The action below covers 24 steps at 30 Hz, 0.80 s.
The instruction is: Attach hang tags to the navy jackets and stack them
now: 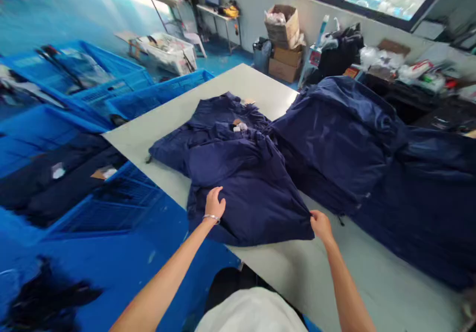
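A dark navy jacket [245,193] lies spread on the pale table, its lower edge toward me. My left hand [214,204], with a bracelet at the wrist, rests against the left part of the fabric, fingers stretched out and apart. At the right side of the same jacket, my right hand [320,224] pinches the edge near the lower corner. Beneath its far end is another navy garment [171,146]. Small white and brown tags [240,126] show near the collar area.
More navy garments [334,138] are heaped along the table [148,124] to the right. Blue plastic crates [92,213] stand at the left, one holding dark clothing with tags. Cardboard boxes [284,64] are stacked by the wall. A dark bundle [48,297] lies on the blue floor.
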### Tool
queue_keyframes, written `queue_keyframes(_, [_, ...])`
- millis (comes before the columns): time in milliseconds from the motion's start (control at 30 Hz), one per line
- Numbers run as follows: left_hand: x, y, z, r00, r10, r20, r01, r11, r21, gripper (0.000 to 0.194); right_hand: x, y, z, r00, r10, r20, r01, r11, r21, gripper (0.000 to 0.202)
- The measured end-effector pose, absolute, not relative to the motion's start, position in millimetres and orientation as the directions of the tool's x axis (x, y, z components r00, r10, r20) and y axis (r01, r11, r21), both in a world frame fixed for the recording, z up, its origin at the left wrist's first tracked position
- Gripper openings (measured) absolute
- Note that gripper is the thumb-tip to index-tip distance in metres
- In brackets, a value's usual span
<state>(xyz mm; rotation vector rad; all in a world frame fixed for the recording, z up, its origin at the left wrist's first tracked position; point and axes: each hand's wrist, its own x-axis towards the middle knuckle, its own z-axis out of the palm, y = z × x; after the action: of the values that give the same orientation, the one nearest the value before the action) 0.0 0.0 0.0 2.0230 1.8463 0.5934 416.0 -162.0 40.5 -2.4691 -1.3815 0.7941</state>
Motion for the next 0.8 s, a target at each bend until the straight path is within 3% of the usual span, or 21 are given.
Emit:
queue_keyframes(167, [84.2,-50.7,-7.6,0.109,0.994,0.031,0.907,-0.113,0.405,0.066,462.1,-266.4,16.8,0.53,0.699,-0.48,0.651,-0.698,-0.297,0.039])
queue_keyframes(367, [175.8,-124.1,-21.1,0.151,0.967,-0.204,0.966,-0.1,0.241,0.063,520.9,-394.7,7.7,0.659,0.47,-0.587,0.576,-0.817,-0.007,0.037])
queue_keyframes(533, [234.3,-202.2,-31.5,0.358,0.886,-0.294,0.926,-0.298,0.231,0.059,565.8,-470.7,18.9,0.677,0.257,-0.689,0.537,-0.814,0.224,0.032])
queue_keyframes(667, [270.8,-250.1,-30.7,0.495,0.82,-0.287,0.866,-0.436,0.245,0.058,572.8,-450.8,29.8,0.672,0.395,-0.627,0.6,-0.787,0.147,0.036])
queue_keyframes(733, [285.6,-266.4,-27.7,0.532,0.793,-0.295,0.845,-0.475,0.246,0.059,561.0,-416.1,33.7,0.648,0.631,-0.426,0.685,-0.728,-0.036,0.039])
queue_keyframes(800, [297.6,-280.9,-24.6,0.555,0.767,-0.322,0.831,-0.497,0.248,0.06,542.9,-380.0,34.7,0.553,0.788,-0.271,0.767,-0.608,-0.206,0.044])
